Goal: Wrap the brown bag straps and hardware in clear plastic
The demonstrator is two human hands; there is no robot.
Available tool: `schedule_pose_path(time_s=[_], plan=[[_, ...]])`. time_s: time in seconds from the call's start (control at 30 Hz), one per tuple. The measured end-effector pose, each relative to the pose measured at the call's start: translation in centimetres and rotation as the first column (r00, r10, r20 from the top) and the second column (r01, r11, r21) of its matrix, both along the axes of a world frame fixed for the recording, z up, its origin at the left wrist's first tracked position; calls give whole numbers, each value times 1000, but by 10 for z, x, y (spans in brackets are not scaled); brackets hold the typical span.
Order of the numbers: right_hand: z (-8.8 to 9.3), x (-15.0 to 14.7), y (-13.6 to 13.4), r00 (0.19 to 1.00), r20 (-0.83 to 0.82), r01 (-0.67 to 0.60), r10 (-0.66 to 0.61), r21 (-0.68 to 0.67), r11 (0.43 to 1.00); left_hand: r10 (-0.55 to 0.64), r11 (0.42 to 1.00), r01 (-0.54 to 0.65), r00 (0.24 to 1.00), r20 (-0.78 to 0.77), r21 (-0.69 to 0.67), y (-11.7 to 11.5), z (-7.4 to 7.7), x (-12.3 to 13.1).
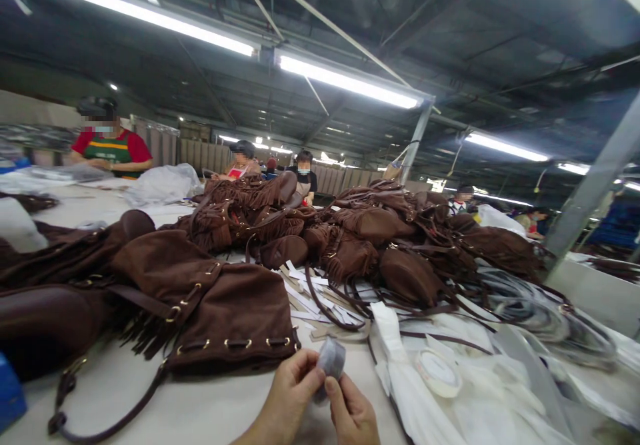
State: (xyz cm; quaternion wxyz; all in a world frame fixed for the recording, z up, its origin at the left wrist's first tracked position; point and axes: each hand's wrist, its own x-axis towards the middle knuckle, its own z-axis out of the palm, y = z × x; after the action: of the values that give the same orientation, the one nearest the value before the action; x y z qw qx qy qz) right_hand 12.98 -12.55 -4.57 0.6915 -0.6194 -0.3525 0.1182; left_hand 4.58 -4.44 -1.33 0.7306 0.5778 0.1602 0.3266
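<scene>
I see the left hand point(295, 385) and right hand point(353, 412) both pinching a small grey roll point(331, 357), probably to steady it, toward the tabletop's point(215, 408) near edge. The brown bag point(235, 312) beside them hides its contents from me; pale wrapping point(480, 392) carries a white tape roll point(440, 373).

Near centre, small held piece point(332, 357) is showing smoky blue-grey. Left, near handbag point(240, 305) is showing plain dark brown; its metal fittings point(238, 344) are glinting gold in a spaced row. Far bag pile point(373, 224) is repeating that brown, fringes point(345, 258) streaking it darker. Paper strips point(320, 298) are mixing white with tan. Right, round roll point(439, 373) is showing creamy white, plastic sheeting point(493, 365) milky white. Tabletop point(225, 402) is reading off-white. Near left, box point(10, 392) is showing blue. Far left, person point(137, 148) is wearing red sleeves, green apron point(107, 150) with yellow stripes.
</scene>
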Motion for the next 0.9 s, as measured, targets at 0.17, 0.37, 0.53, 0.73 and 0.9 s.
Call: schedule_pose_path(time_s=[0.17, 0.37, 0.53, 0.73, 0.9], plan=[[0, 1, -3, 980, 183, 78, -72, -24, 997, 104, 954, -52, 981, -162, 295, -1, 11, -10], [-4, -3, 3, 966, 183, 182, -184, 25, 983, 219, 822, -33, 940, -262, 568, -9, 30, -17], [1, -9, 4, 988, 74, 132, -132, 6, 991, 321, 812, -127, 912, -255, 569, -10, 27, -17], [4, -5, 2, 991, -130, 28, -25, 20, 999, 230, 860, -84, 945, -235, 504, 0, 17, -16], [4, 1, 11, 932, -278, -235, 233, 27, 972, 69, 873, 32, 980, -187, 486, 11, 5, -19]])
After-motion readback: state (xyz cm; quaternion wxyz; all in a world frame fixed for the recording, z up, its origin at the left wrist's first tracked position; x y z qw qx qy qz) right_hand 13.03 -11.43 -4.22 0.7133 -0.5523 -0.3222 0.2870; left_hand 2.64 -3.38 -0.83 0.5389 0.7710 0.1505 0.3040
